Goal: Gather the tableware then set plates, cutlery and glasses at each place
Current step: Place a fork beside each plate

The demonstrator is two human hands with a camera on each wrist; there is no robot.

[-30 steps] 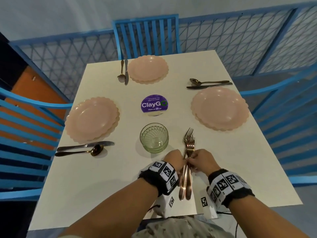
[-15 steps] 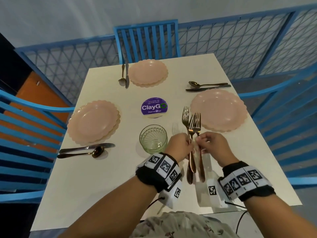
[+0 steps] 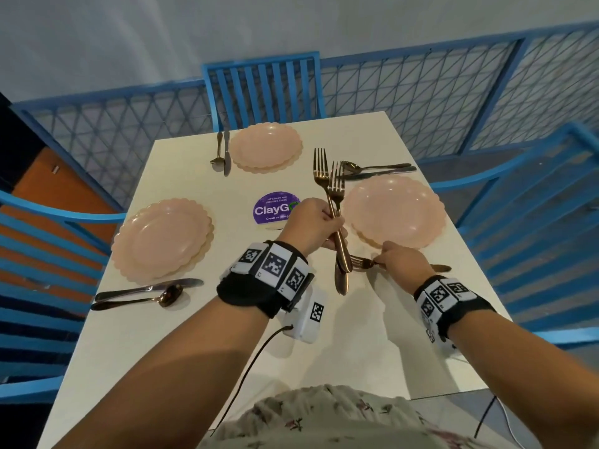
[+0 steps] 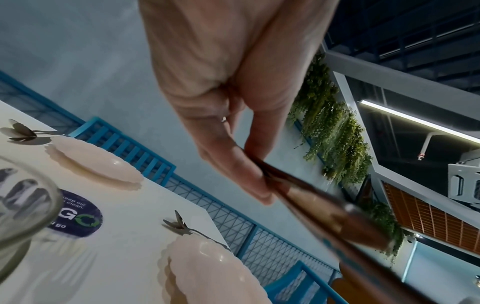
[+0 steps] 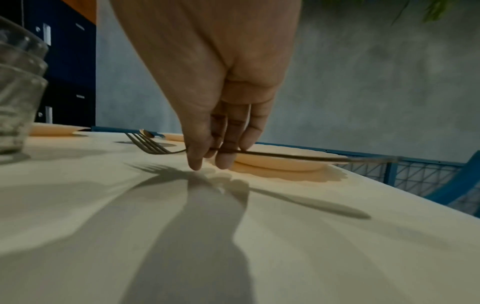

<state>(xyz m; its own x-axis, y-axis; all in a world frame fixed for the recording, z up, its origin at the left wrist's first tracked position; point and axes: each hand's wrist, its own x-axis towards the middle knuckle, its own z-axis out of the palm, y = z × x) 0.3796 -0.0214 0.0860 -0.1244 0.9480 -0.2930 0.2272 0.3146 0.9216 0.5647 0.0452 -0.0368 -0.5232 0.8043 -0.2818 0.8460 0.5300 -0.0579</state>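
Note:
My left hand (image 3: 319, 226) grips two copper forks (image 3: 330, 186) by their handles and holds them upright above the table's middle; the left wrist view shows the handles (image 4: 311, 207) in its fingers. My right hand (image 3: 387, 260) pinches a third fork (image 3: 358, 262) level, just above the tabletop at the near edge of the right pink plate (image 3: 392, 212). In the right wrist view this fork (image 5: 298, 157) has its tines pointing left. More pink plates sit at the left (image 3: 162, 238) and the far end (image 3: 265, 147). The glass (image 4: 23, 205) is hidden in the head view.
A knife and spoon pair lies by each plate: left (image 3: 146, 293), far (image 3: 222, 153), right (image 3: 379, 170). A purple sticker (image 3: 275, 209) marks the centre of the white table (image 3: 162, 351). Blue chairs (image 3: 262, 89) and a blue mesh railing surround it.
Both hands lifted the forks from the near table edge. The right hand drew one fork away and lowered it beside the right plate; the left rose farther out with two.

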